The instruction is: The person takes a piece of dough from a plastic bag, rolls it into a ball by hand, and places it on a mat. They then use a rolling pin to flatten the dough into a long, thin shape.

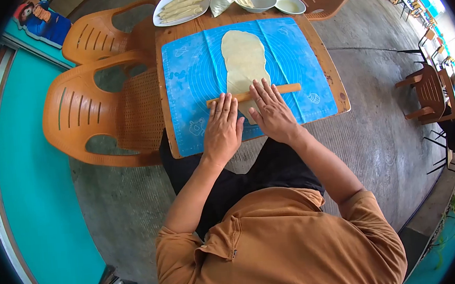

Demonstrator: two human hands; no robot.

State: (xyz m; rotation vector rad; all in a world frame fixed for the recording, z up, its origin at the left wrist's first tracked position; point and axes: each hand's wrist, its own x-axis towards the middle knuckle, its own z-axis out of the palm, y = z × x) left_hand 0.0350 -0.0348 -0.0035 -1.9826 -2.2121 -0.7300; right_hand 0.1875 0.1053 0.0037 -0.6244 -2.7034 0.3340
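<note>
A long, flattened sheet of pale dough (243, 55) lies on a blue silicone baking mat (188, 86) with printed circles. Across its near part rests a wooden rolling pin (243, 96), lying roughly left to right. My left hand (223, 126) lies flat with fingers stretched over the pin's left part. Over the right part, my right hand (273, 111) is also flat, fingers extended and thumb apart. Neither hand wraps round the pin. The dough's near end shows between my hands, partly covered by them.
At the table's far side stand a white plate (162, 22) of dough strips (180, 8), a plastic bag (222, 3), a bowl (262, 1) and a smaller bowl of liquid (290, 4). Orange plastic chairs (83, 108) flank the wooden table (338, 93) on the left.
</note>
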